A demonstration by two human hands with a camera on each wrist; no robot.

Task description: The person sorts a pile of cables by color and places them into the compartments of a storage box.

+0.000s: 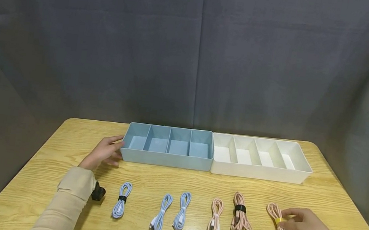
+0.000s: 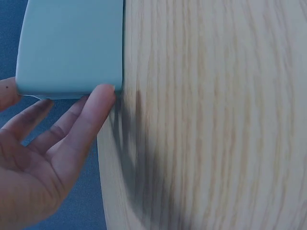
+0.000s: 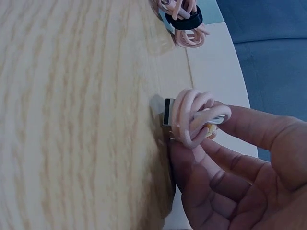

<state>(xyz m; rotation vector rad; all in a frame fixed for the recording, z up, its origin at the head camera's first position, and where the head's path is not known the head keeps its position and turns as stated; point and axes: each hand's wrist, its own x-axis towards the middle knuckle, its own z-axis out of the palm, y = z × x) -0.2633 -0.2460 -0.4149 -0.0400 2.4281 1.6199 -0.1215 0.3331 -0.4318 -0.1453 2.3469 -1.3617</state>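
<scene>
My left hand (image 1: 104,151) touches the left end of a blue four-compartment box (image 1: 166,160). In the left wrist view its fingers spread over that end, fingertips at the box's edges. At the right, my right hand (image 1: 310,227) pinches a coiled pink cable (image 1: 274,211) between thumb and fingers. A yellow tie (image 1: 279,220) binds this coil, and a metal plug (image 3: 167,112) sticks out of it in the right wrist view. Left of it lie a pink cable with a black strap (image 1: 238,216) and a pink cable with a pale tie (image 1: 215,217).
A white four-compartment box (image 1: 260,173) stands against the blue box's right end, at the table's back. Three coiled blue cables lie in front: one with a black strap (image 1: 121,200), and two with pale ties, the left (image 1: 161,213) and the right (image 1: 181,211). Grey curtain (image 1: 192,54) hangs behind.
</scene>
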